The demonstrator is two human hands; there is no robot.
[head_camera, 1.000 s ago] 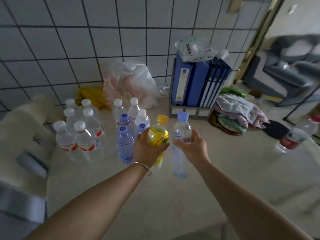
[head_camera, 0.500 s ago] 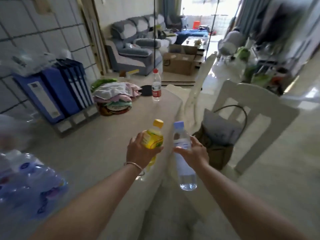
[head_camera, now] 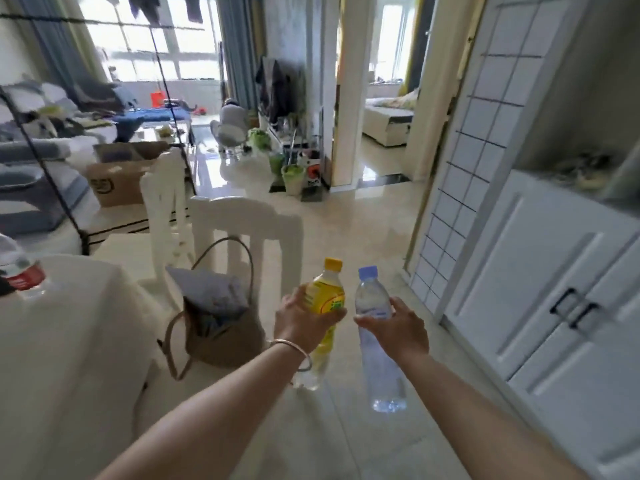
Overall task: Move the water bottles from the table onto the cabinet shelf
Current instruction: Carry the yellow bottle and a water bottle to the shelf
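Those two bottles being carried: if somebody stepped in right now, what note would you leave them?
Left hand: gripping the yellow-capped bottle.
Right hand: gripping the blue-capped water bottle.
Both bottles are upright in the air, off the table, with the white cabinet to the right.
Done: these two picked up.
Left: set both on the cabinet shelf. A red-labelled bottle stands on the table; fetch that too.
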